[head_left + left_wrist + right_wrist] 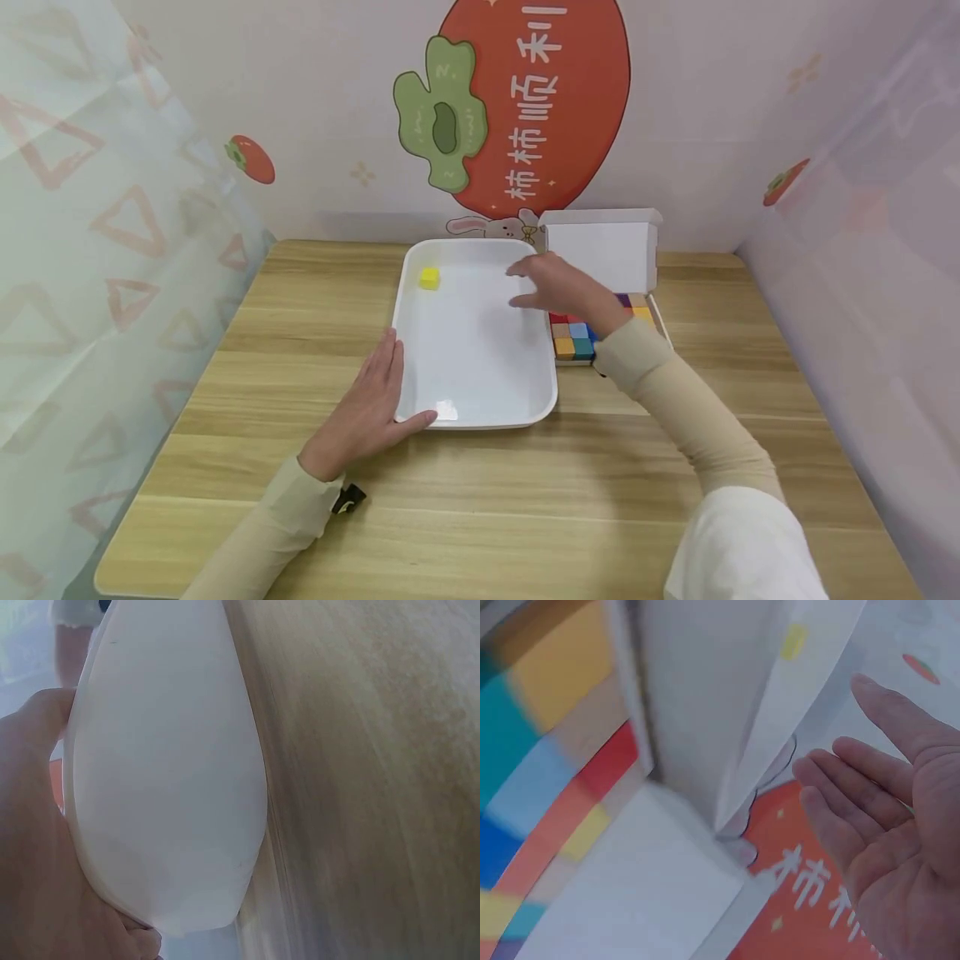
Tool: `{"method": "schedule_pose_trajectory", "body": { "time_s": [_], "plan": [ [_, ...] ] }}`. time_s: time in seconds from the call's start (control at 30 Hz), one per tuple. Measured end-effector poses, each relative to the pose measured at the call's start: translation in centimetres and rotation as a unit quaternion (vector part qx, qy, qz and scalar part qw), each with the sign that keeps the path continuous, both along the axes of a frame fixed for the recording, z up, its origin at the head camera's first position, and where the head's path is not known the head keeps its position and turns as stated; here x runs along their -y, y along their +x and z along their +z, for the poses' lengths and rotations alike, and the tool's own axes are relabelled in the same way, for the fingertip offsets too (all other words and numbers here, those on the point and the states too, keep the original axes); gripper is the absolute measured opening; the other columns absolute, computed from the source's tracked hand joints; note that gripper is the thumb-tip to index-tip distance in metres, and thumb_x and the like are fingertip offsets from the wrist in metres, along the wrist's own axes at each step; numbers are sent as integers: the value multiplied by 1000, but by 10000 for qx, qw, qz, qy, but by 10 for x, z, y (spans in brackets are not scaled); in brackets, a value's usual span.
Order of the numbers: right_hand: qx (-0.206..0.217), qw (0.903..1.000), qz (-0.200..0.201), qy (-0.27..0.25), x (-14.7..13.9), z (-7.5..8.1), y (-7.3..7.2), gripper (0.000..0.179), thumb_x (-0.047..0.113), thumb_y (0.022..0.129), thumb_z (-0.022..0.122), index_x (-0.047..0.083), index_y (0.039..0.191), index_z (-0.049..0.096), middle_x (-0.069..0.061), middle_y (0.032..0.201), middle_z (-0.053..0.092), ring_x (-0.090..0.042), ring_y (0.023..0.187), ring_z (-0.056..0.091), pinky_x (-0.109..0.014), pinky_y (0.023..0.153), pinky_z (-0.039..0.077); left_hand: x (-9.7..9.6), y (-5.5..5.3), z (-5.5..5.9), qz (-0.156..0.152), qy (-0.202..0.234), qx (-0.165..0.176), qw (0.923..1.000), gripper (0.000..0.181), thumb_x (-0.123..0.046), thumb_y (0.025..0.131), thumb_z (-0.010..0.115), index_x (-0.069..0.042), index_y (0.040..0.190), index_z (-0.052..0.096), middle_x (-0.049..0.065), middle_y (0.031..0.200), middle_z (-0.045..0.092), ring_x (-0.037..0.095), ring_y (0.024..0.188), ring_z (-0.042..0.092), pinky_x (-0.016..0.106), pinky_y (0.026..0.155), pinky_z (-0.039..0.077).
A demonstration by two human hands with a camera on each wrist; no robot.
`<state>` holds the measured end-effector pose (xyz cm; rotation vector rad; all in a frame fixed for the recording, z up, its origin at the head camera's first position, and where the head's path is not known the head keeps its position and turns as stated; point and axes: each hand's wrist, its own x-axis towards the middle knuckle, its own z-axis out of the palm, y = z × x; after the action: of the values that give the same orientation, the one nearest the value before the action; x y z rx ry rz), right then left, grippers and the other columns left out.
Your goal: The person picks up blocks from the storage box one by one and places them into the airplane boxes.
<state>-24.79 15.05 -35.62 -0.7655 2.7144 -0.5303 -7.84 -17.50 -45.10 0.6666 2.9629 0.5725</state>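
Note:
A white rectangular tray (480, 350) lies on the table, with one small yellow cube (429, 278) in its far left corner. My left hand (367, 404) rests at the tray's near left corner. Its fingers lie straight along the left rim and the thumb crosses the near edge; the left wrist view shows the tray's outer wall beside this hand. My right hand (558, 292) hovers over the tray's right side, fingers extended and nothing in them. Under the right forearm stands a box of coloured blocks (573, 342), partly hidden by the wrist. The right wrist view shows the bare palm (892, 862).
The box's white lid (603, 250) stands raised at the back, close to the wall. A wooden table (480, 517) carries everything, with printed curtains (90, 250) at the sides. A black clip (348, 499) hangs at the left wrist.

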Motion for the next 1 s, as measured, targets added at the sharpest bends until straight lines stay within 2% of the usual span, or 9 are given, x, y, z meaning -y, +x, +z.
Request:
{"method": "schedule_pose_trajectory", "body": {
  "time_s": [0.17, 0.27, 0.37, 0.47, 0.63, 0.73, 0.87, 1.0],
  "plan": [
    [18, 9994, 338, -62, 46, -7, -23, 57, 28, 95, 81, 7, 146, 63, -13, 143, 68, -32, 134, 62, -44, 113, 54, 3, 0, 0, 6, 20, -65, 10000, 119, -69, 97, 60, 7, 166, 1, 22, 177, -13, 37, 167, 0, 61, 132, 19],
    [58, 9989, 411, -202, 73, -17, -38, 52, 25, 96, 80, 5, 143, 65, -13, 138, 70, -31, 128, 64, -42, 112, 54, 3, 0, 1, -1, 52, -81, 10000, 118, -68, 97, 61, 9, 166, 4, 23, 177, -11, 38, 166, 1, 61, 132, 20],
    [81, 9991, 297, -293, 94, -31, -51, 47, 23, 96, 80, 4, 138, 68, -12, 132, 71, -27, 121, 64, -42, 110, 55, 2, 0, 2, -43, 36, -32, 10000, 118, -68, 97, 61, 9, 166, 3, 24, 177, -10, 39, 166, 1, 62, 132, 20],
    [76, 9994, 8, -346, 110, -45, -61, 44, 23, 97, 79, 4, 135, 69, -10, 130, 71, -25, 118, 62, -41, 111, 53, 1, -1, 3, -67, -48, -40, 10000, 118, -68, 97, 60, 9, 166, 4, 24, 177, -9, 40, 166, 2, 61, 132, 20],
    [-19, 9968, -531, -596, 131, -64, -68, 43, 23, 96, 79, 4, 133, 68, -10, 127, 70, -25, 116, 61, -41, 114, 51, 1, -1, 3, -78, -77, -152, 9998, 119, -65, 96, 64, 10, 165, 4, 26, 176, -8, 39, 166, 2, 60, 132, 20],
    [-133, 9945, -748, -718, 142, -71, -70, 38, 23, 95, 81, 4, 127, 70, -9, 118, 72, -24, 107, 62, -39, 107, 54, 1, -1, 3, -94, -54, -176, 9998, 119, -65, 96, 64, 10, 165, 3, 27, 176, -7, 39, 166, 2, 60, 132, 20],
    [-259, 9934, -932, -615, 153, -77, -70, 31, 19, 94, 82, 3, 119, 72, -10, 109, 71, -24, 98, 60, -37, 98, 55, 0, -2, 2, -89, -66, -174, 9998, 119, -67, 96, 62, 11, 165, 5, 26, 176, -6, 39, 166, 2, 61, 132, 21],
    [-391, 9935, -986, -422, 157, -79, -71, 26, 14, 96, 79, 2, 118, 73, -11, 112, 72, -24, 100, 60, -38, 102, 55, 0, -1, 2, -47, -92, -132, 9999, 119, -68, 96, 61, 11, 165, 6, 25, 177, -7, 38, 167, 2, 59, 132, 21]
  ]
}}
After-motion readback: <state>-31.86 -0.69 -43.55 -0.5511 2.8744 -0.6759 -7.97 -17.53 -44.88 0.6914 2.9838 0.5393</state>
